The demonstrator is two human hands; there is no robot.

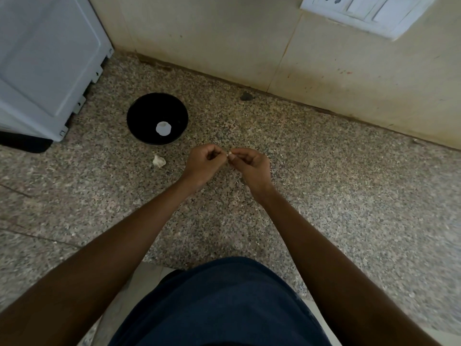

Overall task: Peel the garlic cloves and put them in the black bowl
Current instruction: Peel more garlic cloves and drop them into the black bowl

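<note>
A speckled granite counter [324,196] is seen from above, bounded at the back by a tiled wall [224,33] and at the far left by a white appliance [45,58]. The black bowl [139,108] is set on the counter to the left of and beyond both hands, and something round and white [163,128] is seen inside it. A pale scrap, probably garlic or its skin [159,161], is left lying between the bowl and the left hand. The left hand [203,163] is curled, its fingertips brought close to the right hand [252,166], by which a small white garlic clove [230,154] is pinched at the tips. Whether the left hand is gripping the clove too cannot be told. The clove's long axis is too small to be judged. Peeling is judged to be in hand; since the bowl lies leftward, it is reached more readily by the left hand
</note>
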